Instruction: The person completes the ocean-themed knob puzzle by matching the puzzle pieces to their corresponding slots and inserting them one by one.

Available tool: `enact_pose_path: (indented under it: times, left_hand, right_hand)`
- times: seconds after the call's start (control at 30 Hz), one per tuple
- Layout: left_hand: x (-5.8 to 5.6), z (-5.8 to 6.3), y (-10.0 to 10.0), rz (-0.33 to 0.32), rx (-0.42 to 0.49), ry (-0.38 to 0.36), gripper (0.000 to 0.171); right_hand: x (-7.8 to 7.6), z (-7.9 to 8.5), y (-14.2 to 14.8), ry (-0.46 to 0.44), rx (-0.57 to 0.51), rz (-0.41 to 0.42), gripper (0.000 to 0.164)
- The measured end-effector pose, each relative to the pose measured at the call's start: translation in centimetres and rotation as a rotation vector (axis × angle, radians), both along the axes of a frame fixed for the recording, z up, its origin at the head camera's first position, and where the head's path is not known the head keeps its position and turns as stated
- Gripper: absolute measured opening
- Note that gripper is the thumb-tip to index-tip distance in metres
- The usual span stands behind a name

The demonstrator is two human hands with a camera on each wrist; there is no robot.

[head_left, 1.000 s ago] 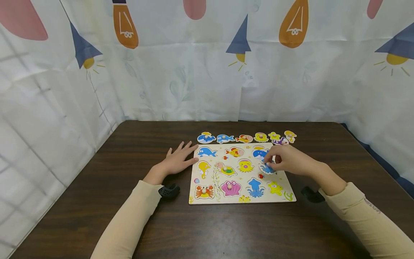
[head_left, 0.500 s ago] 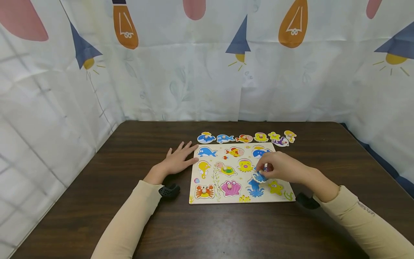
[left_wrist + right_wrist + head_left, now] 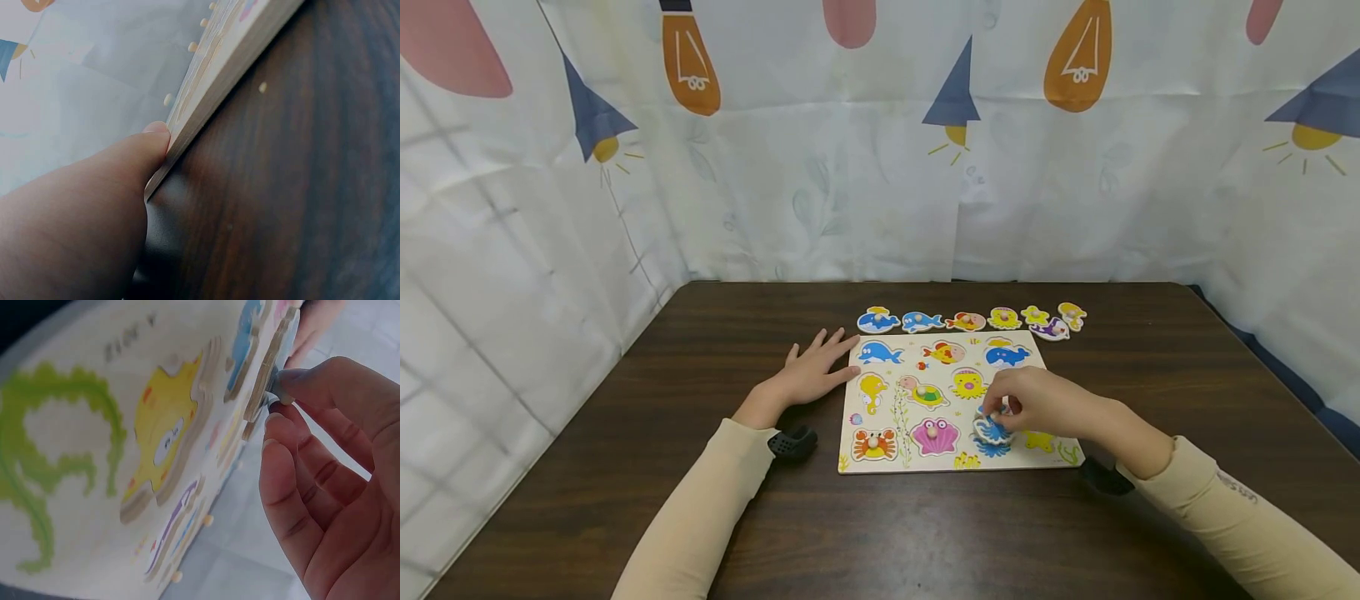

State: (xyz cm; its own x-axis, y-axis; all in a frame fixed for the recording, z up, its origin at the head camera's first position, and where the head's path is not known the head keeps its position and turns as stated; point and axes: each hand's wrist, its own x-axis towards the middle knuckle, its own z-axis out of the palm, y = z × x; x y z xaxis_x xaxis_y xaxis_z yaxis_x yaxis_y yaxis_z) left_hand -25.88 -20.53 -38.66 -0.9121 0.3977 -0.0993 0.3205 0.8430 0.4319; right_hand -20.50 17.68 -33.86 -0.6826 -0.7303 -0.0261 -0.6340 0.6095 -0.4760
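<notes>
My right hand pinches a blue squid puzzle piece by its knob. The piece hovers over or rests on the squid picture of the wooden peg puzzle board; part of the printed squid shows below it. In the right wrist view, thumb and fingers meet at the knob, beside the piece's edge. Fingers spread, my left hand touches the board's left edge. Its thumb lies on the board's rim in the left wrist view. A crab piece and a pink shell piece sit in the board.
Behind the board lies a row of loose pieces: a whale, a dolphin, a fish, an octopus, a star, a purple piece and a yellow one. A printed curtain hangs behind the dark table.
My right hand has carried the squid piece leftward and nearer to me, from the board's right side to the squid picture. The left hand has stayed put.
</notes>
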Motion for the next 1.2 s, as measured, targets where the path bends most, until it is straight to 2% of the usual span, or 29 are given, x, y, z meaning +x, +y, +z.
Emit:
enact_pose_path:
  times: [0.8, 1.2]
  left_hand:
    - [0.04, 0.05, 0.01, 0.003, -0.001, 0.007, 0.073]
    - [-0.07, -0.35, -0.04, 0.000, 0.004, 0.015, 0.073]
  right_hand:
    - [0.54, -0.40, -0.80, 0.009, 0.048, 0.025, 0.011]
    - [0.51, -0.37, -0.87, -0.006, 0.057, 0.036, 0.009]
